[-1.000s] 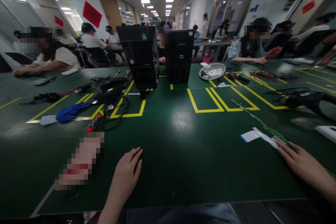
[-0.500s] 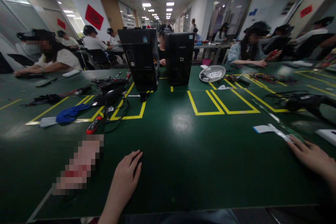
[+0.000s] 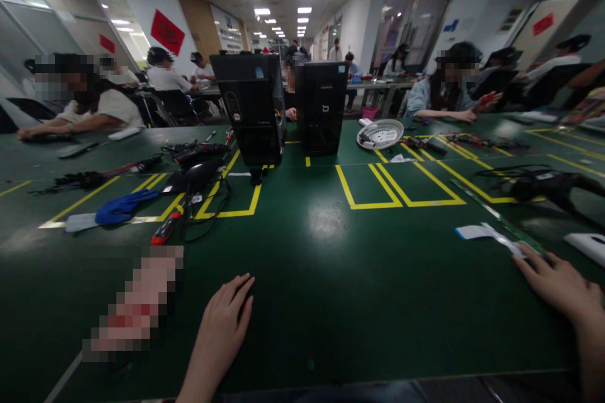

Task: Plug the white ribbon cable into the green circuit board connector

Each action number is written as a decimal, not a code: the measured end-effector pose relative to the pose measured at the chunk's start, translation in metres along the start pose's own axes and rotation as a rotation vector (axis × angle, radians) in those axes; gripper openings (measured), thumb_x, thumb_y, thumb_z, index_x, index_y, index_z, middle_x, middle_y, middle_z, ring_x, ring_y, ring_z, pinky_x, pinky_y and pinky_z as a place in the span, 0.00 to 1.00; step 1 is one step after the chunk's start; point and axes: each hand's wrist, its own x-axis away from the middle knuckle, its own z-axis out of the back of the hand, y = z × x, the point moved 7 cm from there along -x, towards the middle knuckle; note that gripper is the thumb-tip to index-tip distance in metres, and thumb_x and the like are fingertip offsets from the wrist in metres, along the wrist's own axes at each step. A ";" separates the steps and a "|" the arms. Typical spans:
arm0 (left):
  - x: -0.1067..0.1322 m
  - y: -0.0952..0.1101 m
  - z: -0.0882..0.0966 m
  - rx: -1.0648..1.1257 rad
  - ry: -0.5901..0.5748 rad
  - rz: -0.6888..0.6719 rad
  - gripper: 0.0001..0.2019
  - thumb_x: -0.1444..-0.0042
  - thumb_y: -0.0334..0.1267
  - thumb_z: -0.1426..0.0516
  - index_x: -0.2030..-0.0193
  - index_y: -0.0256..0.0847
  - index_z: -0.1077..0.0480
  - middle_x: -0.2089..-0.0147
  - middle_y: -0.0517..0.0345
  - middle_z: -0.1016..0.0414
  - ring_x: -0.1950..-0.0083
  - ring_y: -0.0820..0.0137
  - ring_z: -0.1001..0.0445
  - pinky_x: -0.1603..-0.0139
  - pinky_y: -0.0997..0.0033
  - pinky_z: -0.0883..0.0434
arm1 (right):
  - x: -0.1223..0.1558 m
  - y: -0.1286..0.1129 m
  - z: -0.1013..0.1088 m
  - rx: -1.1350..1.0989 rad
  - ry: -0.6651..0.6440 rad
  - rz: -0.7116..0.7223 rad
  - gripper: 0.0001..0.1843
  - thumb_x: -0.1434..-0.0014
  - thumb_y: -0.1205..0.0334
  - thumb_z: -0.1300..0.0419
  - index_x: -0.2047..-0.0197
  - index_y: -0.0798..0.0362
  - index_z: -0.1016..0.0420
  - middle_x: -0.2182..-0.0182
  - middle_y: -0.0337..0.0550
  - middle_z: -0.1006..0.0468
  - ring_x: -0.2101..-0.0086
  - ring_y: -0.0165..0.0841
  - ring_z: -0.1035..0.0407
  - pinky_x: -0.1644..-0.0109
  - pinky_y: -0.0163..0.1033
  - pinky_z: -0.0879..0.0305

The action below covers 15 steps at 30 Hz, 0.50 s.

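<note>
My left hand (image 3: 227, 312) lies palm down on the green table, fingers stretched out, holding nothing. My right hand (image 3: 553, 278) rests at the right with its fingers extended. Its fingertips touch or lie beside the near end of a white ribbon cable (image 3: 484, 233) with a blue tip. A narrow green strip like a long circuit board (image 3: 501, 217) runs from under or beside those fingers toward the back. Whether the fingertips press on either piece is hard to make out. A white device (image 3: 588, 245) sits beyond my right hand, partly cut off by the frame edge.
Two black computer towers (image 3: 253, 110) stand mid-table. At the left lie a red-and-black screwdriver (image 3: 166, 228), a blue glove (image 3: 125, 206) and black cables. A blurred-out item (image 3: 137, 302) is nearby. A white basket (image 3: 380, 134) and a black cabled device (image 3: 539, 182) are at right; people sit around.
The view has shifted slightly. My right wrist and forearm have swung toward the near edge, while its fingers stay by the ribbon cable. My left hand rests in place.
</note>
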 end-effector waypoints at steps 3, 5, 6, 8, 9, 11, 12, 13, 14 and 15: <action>0.000 0.001 0.000 -0.008 -0.009 0.005 0.20 0.35 0.42 0.53 0.41 0.41 0.31 0.41 0.47 0.28 0.41 0.55 0.30 0.42 0.47 0.32 | 0.003 -0.003 0.005 -0.084 -0.069 -0.081 0.39 0.38 0.38 0.59 0.34 0.52 0.38 0.39 0.73 0.42 0.40 0.60 0.45 0.54 0.67 0.48; -0.001 0.001 0.001 -0.006 -0.011 0.003 0.20 0.34 0.43 0.53 0.42 0.41 0.31 0.41 0.47 0.28 0.41 0.55 0.30 0.42 0.47 0.32 | 0.004 -0.007 0.009 -0.103 -0.084 -0.093 0.39 0.38 0.38 0.59 0.34 0.53 0.38 0.38 0.73 0.43 0.39 0.61 0.47 0.52 0.67 0.48; -0.001 0.001 0.001 -0.002 -0.009 0.002 0.20 0.34 0.43 0.53 0.42 0.41 0.31 0.41 0.47 0.28 0.41 0.55 0.30 0.42 0.47 0.32 | 0.005 -0.008 0.009 -0.106 -0.096 -0.103 0.38 0.38 0.38 0.59 0.34 0.53 0.38 0.38 0.73 0.43 0.39 0.60 0.48 0.52 0.66 0.49; -0.001 0.001 0.002 0.006 -0.003 0.004 0.20 0.35 0.43 0.53 0.42 0.41 0.30 0.41 0.48 0.28 0.41 0.55 0.30 0.42 0.48 0.32 | 0.006 -0.009 0.010 -0.108 -0.112 -0.125 0.38 0.38 0.38 0.59 0.34 0.53 0.38 0.38 0.71 0.44 0.39 0.60 0.48 0.51 0.65 0.49; -0.001 0.001 0.002 0.008 -0.001 0.006 0.20 0.35 0.43 0.53 0.42 0.41 0.30 0.42 0.48 0.28 0.41 0.55 0.30 0.42 0.49 0.32 | 0.006 -0.010 0.012 -0.108 -0.114 -0.135 0.39 0.38 0.38 0.59 0.34 0.53 0.38 0.37 0.71 0.44 0.38 0.60 0.49 0.51 0.65 0.48; -0.001 0.000 0.001 0.009 -0.004 0.008 0.20 0.35 0.43 0.52 0.42 0.41 0.30 0.42 0.48 0.28 0.41 0.55 0.30 0.42 0.49 0.32 | 0.008 -0.013 0.015 -0.109 -0.107 -0.141 0.39 0.38 0.37 0.60 0.34 0.54 0.37 0.37 0.71 0.44 0.38 0.59 0.48 0.51 0.64 0.48; -0.001 0.000 0.001 0.008 -0.007 0.007 0.20 0.35 0.43 0.52 0.42 0.41 0.30 0.42 0.47 0.28 0.41 0.55 0.30 0.42 0.48 0.32 | 0.009 -0.014 0.017 -0.108 -0.103 -0.141 0.39 0.38 0.37 0.60 0.34 0.54 0.37 0.38 0.71 0.43 0.38 0.59 0.48 0.51 0.63 0.48; -0.001 0.000 0.000 0.008 -0.010 0.006 0.20 0.35 0.43 0.53 0.42 0.40 0.30 0.42 0.47 0.28 0.41 0.55 0.30 0.41 0.48 0.32 | 0.010 -0.015 0.018 -0.106 -0.102 -0.139 0.40 0.38 0.37 0.61 0.35 0.55 0.36 0.38 0.71 0.43 0.38 0.59 0.48 0.51 0.63 0.47; 0.000 0.000 0.000 0.007 -0.014 0.005 0.20 0.35 0.43 0.53 0.42 0.40 0.30 0.41 0.47 0.28 0.41 0.54 0.30 0.41 0.47 0.33 | 0.011 -0.016 0.019 -0.102 -0.102 -0.138 0.40 0.38 0.37 0.61 0.35 0.56 0.36 0.38 0.71 0.44 0.39 0.59 0.48 0.51 0.63 0.47; 0.000 0.000 0.000 0.005 -0.018 0.006 0.20 0.35 0.43 0.53 0.41 0.39 0.30 0.41 0.46 0.29 0.41 0.54 0.30 0.41 0.47 0.33 | 0.012 -0.017 0.019 -0.094 -0.102 -0.137 0.41 0.37 0.37 0.62 0.35 0.57 0.36 0.38 0.71 0.44 0.39 0.59 0.48 0.51 0.63 0.47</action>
